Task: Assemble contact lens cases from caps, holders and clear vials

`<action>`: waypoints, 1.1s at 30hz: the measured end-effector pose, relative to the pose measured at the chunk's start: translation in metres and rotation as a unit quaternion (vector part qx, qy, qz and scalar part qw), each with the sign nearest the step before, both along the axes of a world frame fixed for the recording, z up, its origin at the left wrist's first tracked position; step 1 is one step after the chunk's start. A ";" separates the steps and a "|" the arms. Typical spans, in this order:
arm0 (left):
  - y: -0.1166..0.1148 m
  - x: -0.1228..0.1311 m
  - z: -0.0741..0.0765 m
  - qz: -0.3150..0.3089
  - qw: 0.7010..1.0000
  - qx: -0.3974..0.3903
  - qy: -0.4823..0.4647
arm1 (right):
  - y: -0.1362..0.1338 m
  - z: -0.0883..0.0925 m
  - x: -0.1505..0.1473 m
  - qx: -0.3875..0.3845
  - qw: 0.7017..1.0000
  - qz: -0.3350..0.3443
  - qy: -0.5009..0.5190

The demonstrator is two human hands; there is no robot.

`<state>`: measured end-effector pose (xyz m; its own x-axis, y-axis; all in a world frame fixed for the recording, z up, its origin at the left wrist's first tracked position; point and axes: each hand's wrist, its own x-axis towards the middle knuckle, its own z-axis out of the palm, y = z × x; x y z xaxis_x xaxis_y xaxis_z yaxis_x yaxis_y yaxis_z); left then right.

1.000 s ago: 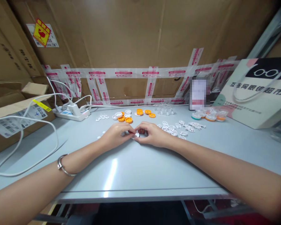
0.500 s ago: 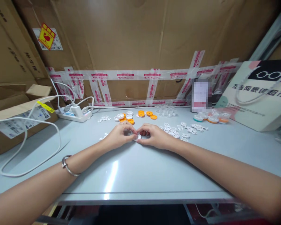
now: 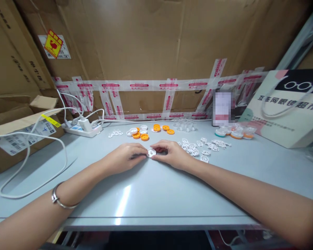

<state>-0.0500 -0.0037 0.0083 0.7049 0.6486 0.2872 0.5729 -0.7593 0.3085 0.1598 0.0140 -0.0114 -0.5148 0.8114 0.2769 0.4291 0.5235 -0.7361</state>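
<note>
A small white round part [image 3: 151, 152] sits between my hands, low over the grey table. My right hand [image 3: 169, 152] pinches its right side between thumb and fingers. At its left edge are the closed fingertips of my left hand [image 3: 127, 157]; whether they grip the part or something smaller is hidden. Behind my hands lie orange rings [image 3: 144, 137] and white rings [image 3: 133, 131]. Several white openwork pieces [image 3: 191, 148] are scattered beyond my right hand. Small white pieces [image 3: 115, 133] lie farther back on the left.
An open cardboard box [image 3: 28, 135], a power strip [image 3: 85, 130] and looping white cables [image 3: 65, 152] are at the left. Clear pieces [image 3: 185, 125], a phone [image 3: 222, 109], capped round items [image 3: 237, 132] and a paper bag [image 3: 284, 114] stand along the back and right.
My left hand has shifted left and slightly down, with its fingers now at the part's edge. More of the white part shows. My right hand has barely moved.
</note>
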 end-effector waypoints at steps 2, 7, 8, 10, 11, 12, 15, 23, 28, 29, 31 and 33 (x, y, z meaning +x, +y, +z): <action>0.001 0.000 -0.001 -0.004 1.000 0.003 0.006 | -0.001 -0.001 0.001 -0.010 1.000 -0.004 0.016; 0.003 -0.001 -0.004 -0.011 1.000 0.003 0.010 | -0.004 -0.002 0.002 0.009 1.000 -0.005 0.016; 0.004 -0.001 -0.005 -0.012 1.000 0.004 0.010 | -0.004 -0.002 0.002 0.012 1.000 -0.006 0.013; 0.004 -0.002 -0.006 -0.013 1.000 0.005 0.008 | -0.004 -0.003 0.002 0.023 1.000 -0.009 0.007; 0.004 -0.002 -0.007 -0.013 1.000 0.005 0.007 | -0.004 -0.004 0.002 0.029 1.000 -0.011 0.004; 0.004 -0.002 -0.007 -0.012 1.000 0.006 0.007 | -0.004 -0.004 0.002 0.036 0.999 -0.012 0.002; 0.003 -0.002 -0.008 -0.008 1.000 0.007 0.012 | -0.004 -0.005 0.001 0.059 0.998 -0.010 -0.009; 0.000 0.000 -0.005 -0.008 0.999 0.012 0.034 | -0.002 -0.006 0.002 0.129 0.991 0.019 -0.036; 0.000 -0.001 -0.005 -0.008 0.998 0.022 0.057 | -0.003 -0.006 0.002 0.163 0.983 0.026 -0.077; 0.000 -0.001 -0.005 -0.010 0.998 0.025 0.063 | -0.003 -0.006 0.002 0.171 0.981 0.025 -0.088; -0.001 0.000 -0.005 -0.012 0.996 0.035 0.078 | -0.004 -0.006 0.002 0.188 0.975 0.023 -0.113; -0.002 0.001 -0.005 -0.012 0.994 0.050 0.098 | -0.005 -0.006 0.002 0.204 0.970 0.023 -0.132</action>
